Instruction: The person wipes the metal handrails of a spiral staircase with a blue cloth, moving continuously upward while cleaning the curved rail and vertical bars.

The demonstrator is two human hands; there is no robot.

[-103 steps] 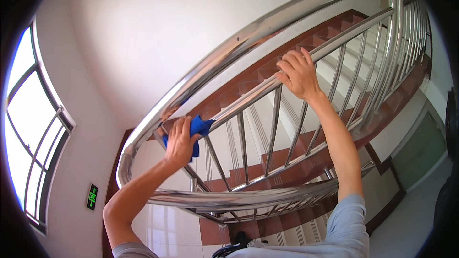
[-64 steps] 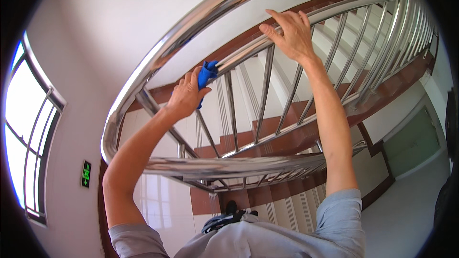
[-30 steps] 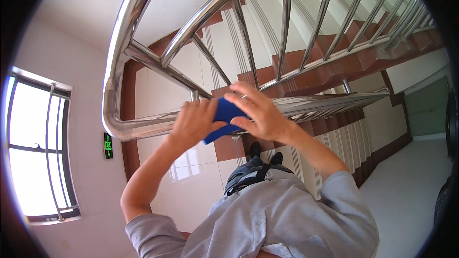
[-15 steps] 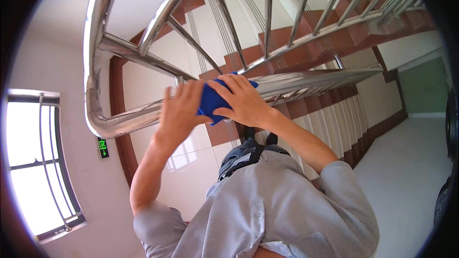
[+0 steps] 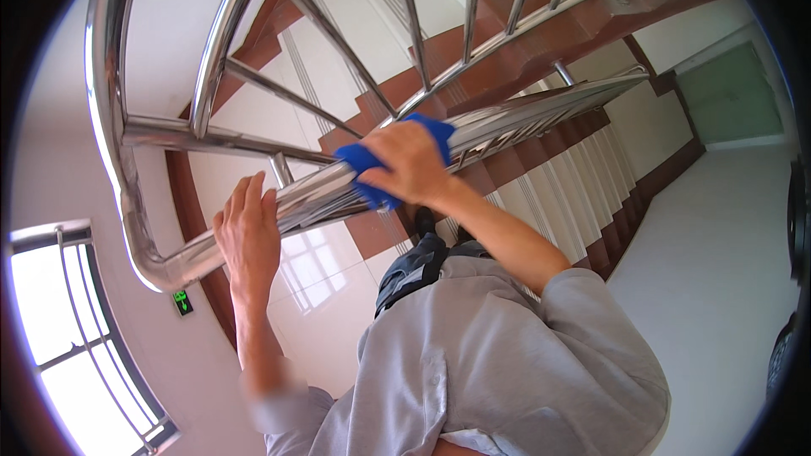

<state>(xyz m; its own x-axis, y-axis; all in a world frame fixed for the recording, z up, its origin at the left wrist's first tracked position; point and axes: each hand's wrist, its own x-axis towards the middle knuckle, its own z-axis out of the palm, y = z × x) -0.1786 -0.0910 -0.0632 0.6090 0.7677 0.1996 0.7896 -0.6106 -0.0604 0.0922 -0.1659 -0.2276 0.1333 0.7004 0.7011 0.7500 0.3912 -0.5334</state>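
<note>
My right hand (image 5: 411, 162) presses a blue cloth (image 5: 436, 129) onto a shiny steel handrail (image 5: 515, 121), fingers wrapped over the cloth and the rail. My left hand (image 5: 249, 235) grips the same handrail bare, lower down and to the left, close to where the rail bends upward (image 5: 144, 253). The two hands are about a hand's width apart. Part of the cloth is hidden under my right hand. My grey sleeves and shirt fill the lower middle of the view.
Steel balusters (image 5: 410, 17) and an upper rail (image 5: 215, 51) rise above my hands. Stairs with red-brown treads (image 5: 541, 42) run behind them. A window (image 5: 76, 355) is at lower left, a small green sign (image 5: 182, 301) on the wall, a green door (image 5: 731, 97) and white floor (image 5: 718, 270) at right.
Both hands were together on the cloth; now my left hand has let go and taken hold of the rail to the left, while my right hand keeps the cloth on the lower handrail.
</note>
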